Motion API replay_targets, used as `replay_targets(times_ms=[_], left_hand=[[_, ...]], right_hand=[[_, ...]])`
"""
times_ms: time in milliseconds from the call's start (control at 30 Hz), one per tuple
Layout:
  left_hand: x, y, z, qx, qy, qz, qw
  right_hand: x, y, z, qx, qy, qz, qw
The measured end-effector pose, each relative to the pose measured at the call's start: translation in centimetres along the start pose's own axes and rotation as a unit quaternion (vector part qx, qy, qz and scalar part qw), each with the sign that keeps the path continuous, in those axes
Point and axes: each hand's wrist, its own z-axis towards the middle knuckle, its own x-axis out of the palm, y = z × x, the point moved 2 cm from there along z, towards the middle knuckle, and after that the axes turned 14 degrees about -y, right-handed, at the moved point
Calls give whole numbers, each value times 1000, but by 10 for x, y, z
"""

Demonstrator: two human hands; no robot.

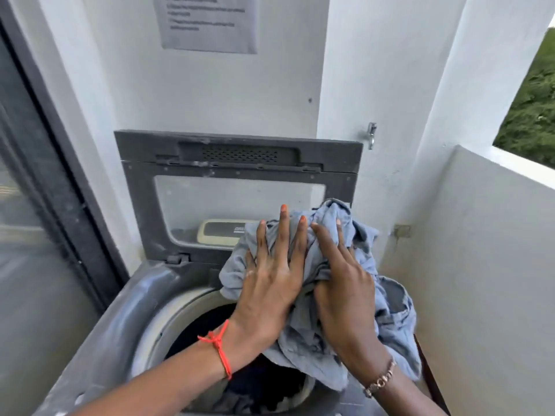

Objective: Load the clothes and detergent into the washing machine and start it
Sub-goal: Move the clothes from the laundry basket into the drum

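A grey top-loading washing machine (105, 340) stands in front of me with its lid (237, 187) raised against the wall. Dark clothes (258, 382) lie inside the round drum. A bundle of light blue-grey clothes (390, 313) hangs over the drum's right side. My left hand (270, 283), with a red thread on the wrist, lies flat on the bundle with fingers spread. My right hand (345, 295), with a bracelet, grips the cloth beside it. No detergent is in view.
A dark-framed glass door (39, 205) is on the left. White walls close in behind and on the right, with a tap (371, 135) on the wall. A printed notice (207, 22) hangs above. Grass (531, 106) shows past the low wall.
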Motion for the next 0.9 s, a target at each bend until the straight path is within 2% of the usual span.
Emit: replay_targets(times_ms=[133,267,400,533,633,767,833,900], left_hand=[[13,59,-40,-29,43,68,996],[54,102,-97,-74,95,139,983],[114,131,-156,-73,178,146,970],[177,152,-198,-67,276,145,948],[219,162,-220,-89,353,109,925],[268,166,-242,-83,421,87,899],[285,169,-250,-64,450,109,884],[298,171,-264,-8,475,109,873]], right_hand=[[67,23,-20,11,73,44,996],[146,16,-65,78,174,65,980],[216,-13,-116,146,287,49,946],[275,-47,-154,174,380,-1,908],[312,-69,-177,185,422,-38,887],[347,-96,-200,197,438,-86,873],[363,-111,-214,203,451,-94,864],[375,-124,-225,217,488,-77,842]])
